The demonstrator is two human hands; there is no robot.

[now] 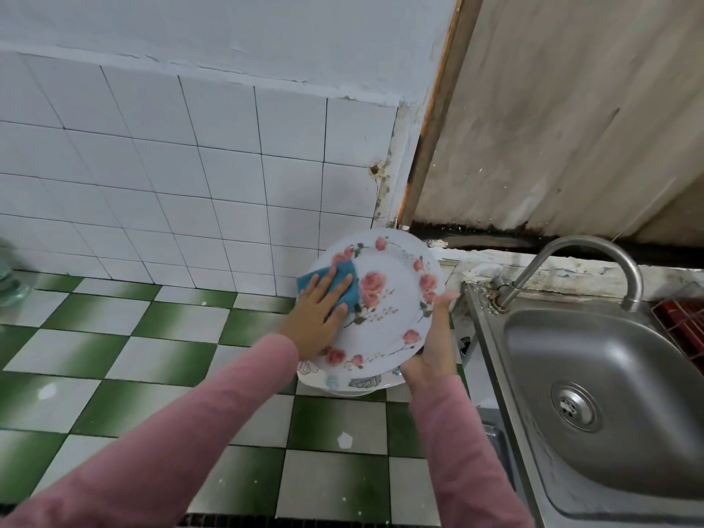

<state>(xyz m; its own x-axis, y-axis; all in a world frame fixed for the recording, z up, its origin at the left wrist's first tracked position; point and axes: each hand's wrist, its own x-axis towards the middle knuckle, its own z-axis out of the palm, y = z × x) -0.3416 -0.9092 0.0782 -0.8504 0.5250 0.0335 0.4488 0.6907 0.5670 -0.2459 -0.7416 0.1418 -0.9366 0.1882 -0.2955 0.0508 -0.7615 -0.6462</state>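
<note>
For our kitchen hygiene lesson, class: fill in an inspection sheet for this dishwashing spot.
Surface: green-and-white tiled counter, white specks.
Job's things: flowered plate held tilted; blue sponge on its face.
Clutter: second plate underneath; glass item at left edge.
Grips: left hand presses sponge flat; right hand holds flowered plate's rim.
Cables: nothing seen.
Surroundings: steel sink, tap, white wall tiles, red rack.

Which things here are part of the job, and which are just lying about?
In use: rose plate, blue cloth, left hand, right hand.
Lying about: leaf-patterned dish underneath, sink, tap, red rack.
</note>
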